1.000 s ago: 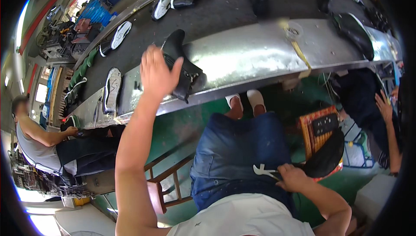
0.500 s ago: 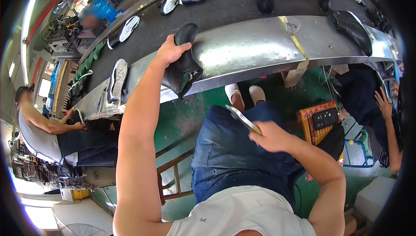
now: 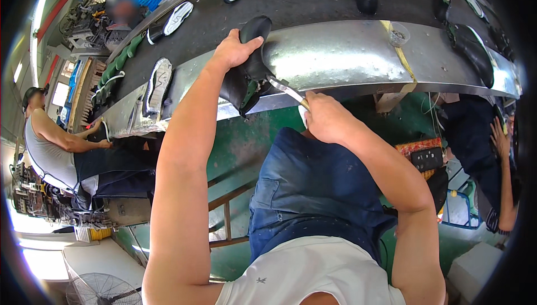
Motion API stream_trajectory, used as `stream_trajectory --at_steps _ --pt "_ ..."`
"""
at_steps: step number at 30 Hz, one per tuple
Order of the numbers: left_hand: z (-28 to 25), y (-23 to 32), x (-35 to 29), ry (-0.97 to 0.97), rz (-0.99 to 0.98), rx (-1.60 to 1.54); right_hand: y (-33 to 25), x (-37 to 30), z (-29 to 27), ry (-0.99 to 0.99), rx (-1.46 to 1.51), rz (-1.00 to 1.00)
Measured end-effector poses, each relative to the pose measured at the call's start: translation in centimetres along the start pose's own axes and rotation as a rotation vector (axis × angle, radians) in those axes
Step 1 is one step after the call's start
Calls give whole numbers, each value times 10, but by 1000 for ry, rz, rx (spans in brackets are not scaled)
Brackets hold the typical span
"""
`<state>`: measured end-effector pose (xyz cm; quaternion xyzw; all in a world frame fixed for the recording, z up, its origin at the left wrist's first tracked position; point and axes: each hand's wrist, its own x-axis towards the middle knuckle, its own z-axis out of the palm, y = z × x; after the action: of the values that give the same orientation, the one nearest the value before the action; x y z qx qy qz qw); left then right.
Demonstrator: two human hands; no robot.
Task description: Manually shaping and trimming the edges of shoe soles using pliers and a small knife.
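My left hand [image 3: 235, 51] is wrapped over a black leather shoe [image 3: 256, 69] and presses it at the metal edge of the bench [image 3: 330, 53]. Green shows inside the opening at the shoe's lower end. In my right hand [image 3: 326, 116] are silver metal pincers [image 3: 287, 89] with a yellowish handle. Their curved head touches or nearly touches the shoe's right side, close to the opening; contact is too small to tell.
A dark belt [image 3: 313, 3] behind the metal edge carries several black shoes and white soles. A small clear cup [image 3: 398, 34] stands on the edge, with a white-soled shoe [image 3: 158, 87] to the left. Co-workers sit at left [image 3: 61, 137] and right [image 3: 475, 131].
My right hand has come up and forward from above my lap, bringing the pincers to the shoe. My left hand keeps its hold on the shoe. The view has shifted slightly.
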<state>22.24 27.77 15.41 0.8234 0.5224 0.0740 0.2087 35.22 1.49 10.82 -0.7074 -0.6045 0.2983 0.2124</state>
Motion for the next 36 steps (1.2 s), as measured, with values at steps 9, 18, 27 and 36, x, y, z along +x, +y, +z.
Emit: stream_trajectory --at_steps 9,18,27,36 --pt "1 1 2 -10 5 57 11 3 15 135 -158 -50" --pt "5 28 -16 -26 -62 260 7 -13 4 30 -251 35" --pt "11 33 -15 -6 -68 295 53 -179 15 -28 165 17" --pt "6 24 -30 88 7 211 102 -204 21 -323 530 198"
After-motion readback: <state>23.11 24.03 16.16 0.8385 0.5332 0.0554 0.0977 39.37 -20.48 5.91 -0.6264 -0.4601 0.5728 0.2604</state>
